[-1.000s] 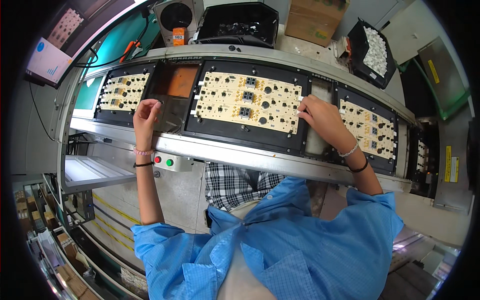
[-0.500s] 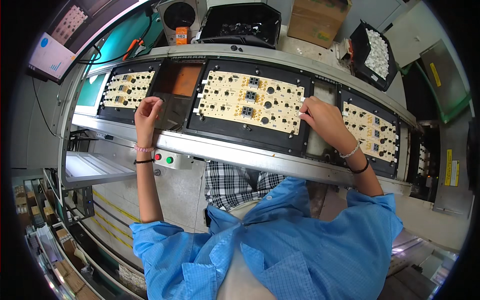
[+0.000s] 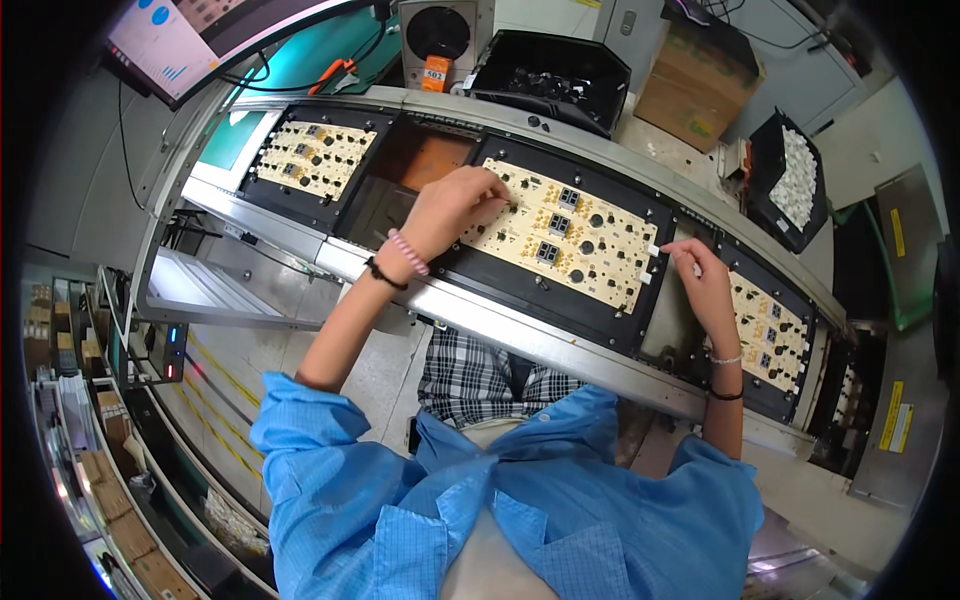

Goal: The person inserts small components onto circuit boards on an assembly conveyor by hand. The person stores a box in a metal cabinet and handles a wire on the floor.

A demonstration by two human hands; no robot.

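Observation:
A cream circuit board [image 3: 520, 255] with black parts and square black display blocks sits in a black frame [image 3: 590, 328] on the metal rail. My left hand [image 3: 450, 212] reaches over its left end, fingers pinched together at the board; what they hold, if anything, is hidden. By the right end, my right hand [image 3: 705, 285] is closed with fingers curled. A tiny white bit shows at its fingertips, too small to make out. The index fingertip is close to a white connector [image 3: 653, 250] on the board's right edge.
Similar boards lie in frames to the left [image 3: 315, 160] and right [image 3: 768, 330]. Behind the rail stand a black bin of dark parts [image 3: 550, 80], a cardboard box [image 3: 698, 85] and a black bin of white parts [image 3: 795, 180]. A monitor [image 3: 165, 55] hangs at upper left.
My left hand has moved right, from the gap beside the frame onto the board's left end. My right hand has drawn slightly back from the board's right edge, where white connectors show. The view has shifted.

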